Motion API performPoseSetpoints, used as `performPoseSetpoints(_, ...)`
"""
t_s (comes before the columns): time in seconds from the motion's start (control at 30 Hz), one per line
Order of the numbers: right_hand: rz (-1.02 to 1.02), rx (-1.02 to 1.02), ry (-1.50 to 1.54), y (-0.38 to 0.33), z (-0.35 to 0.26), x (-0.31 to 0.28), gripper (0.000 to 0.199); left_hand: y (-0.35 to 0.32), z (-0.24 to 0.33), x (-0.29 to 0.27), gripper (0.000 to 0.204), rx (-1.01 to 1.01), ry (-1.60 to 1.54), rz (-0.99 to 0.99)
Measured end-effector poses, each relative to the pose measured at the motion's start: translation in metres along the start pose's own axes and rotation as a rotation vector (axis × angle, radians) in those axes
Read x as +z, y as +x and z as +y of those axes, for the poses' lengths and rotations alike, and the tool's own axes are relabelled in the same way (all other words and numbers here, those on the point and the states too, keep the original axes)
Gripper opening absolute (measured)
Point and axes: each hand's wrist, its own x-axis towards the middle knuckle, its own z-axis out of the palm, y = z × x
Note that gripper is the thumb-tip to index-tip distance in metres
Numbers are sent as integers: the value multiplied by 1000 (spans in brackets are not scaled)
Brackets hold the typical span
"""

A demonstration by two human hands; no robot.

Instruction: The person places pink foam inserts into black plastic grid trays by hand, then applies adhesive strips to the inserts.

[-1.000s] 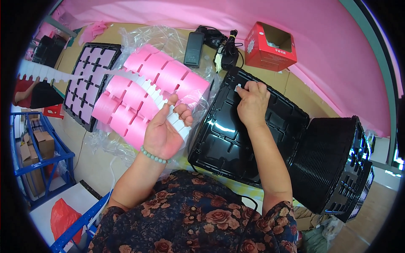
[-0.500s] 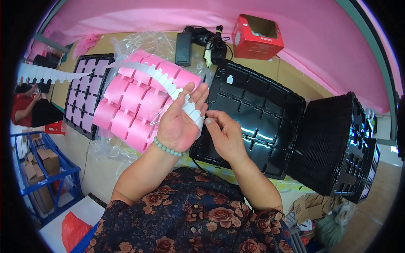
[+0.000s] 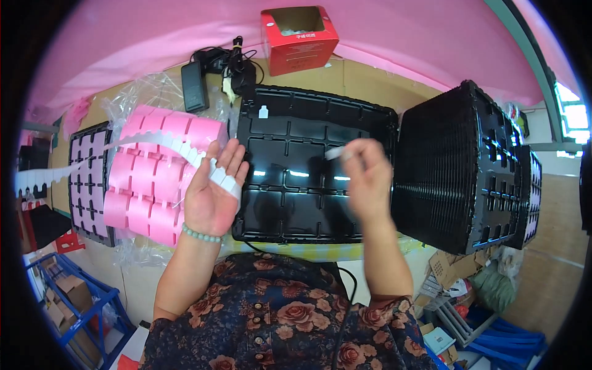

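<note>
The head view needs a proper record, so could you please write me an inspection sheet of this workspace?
Surface: tan tabletop; yellow checked cloth at near edge.
Work items: black tray bearing one white label; white strip; pink stack.
Clutter: open red box; dark rectangular device.
Hands: left hand open, palm up, strip across it; right hand blurred, pinching a white piece.
Cables: black bundle behind the tray.
Surroundings: pink curtain; stacked black trays.
</note>
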Motion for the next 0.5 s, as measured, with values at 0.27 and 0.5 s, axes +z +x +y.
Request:
performPoseSetpoints(0.27,36,-154,-841,84,116,-78,4,2,-7,5,33,-19,-10,9)
performPoseSetpoints(0.5,102,-165,-990,78,122,-60,7,0,-1,4,34,24,1,11)
